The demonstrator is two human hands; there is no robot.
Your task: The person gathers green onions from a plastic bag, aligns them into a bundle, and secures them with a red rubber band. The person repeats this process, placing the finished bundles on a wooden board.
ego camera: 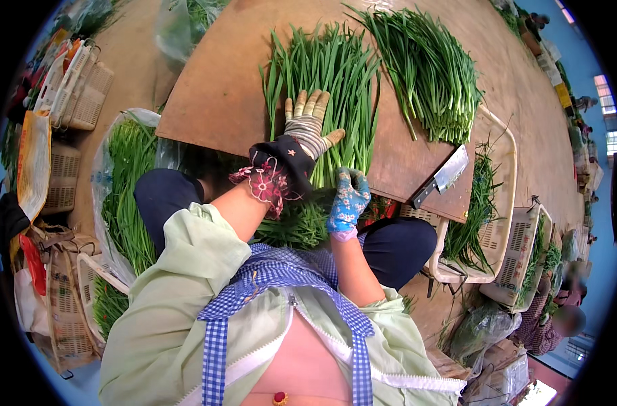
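Note:
A spread bunch of garlic chives [333, 66] lies on a brown board with its pale stem ends towards me. My left hand [311, 124], in a striped glove with yellowish fingers, rests flat on the stalks with its fingers spread. At the stem ends is my right hand [350, 195], in a blue floral glove, with fingers curled; whether it pinches a stalk cannot be told. A second bunch of chives [430, 76] lies to the right, its cut ends even. Below that bunch, a cleaver [443, 175] with a black handle and bits of green on its blade lies at the board's edge.
The brown board [212, 101] spans my knees. A plastic-lined basket of chives [128, 188] stands at left. At right stands a white plastic crate [509, 203] with loose greens. Cut greens [298, 226] lie in my lap. More crates and a person [539, 325] are at far right.

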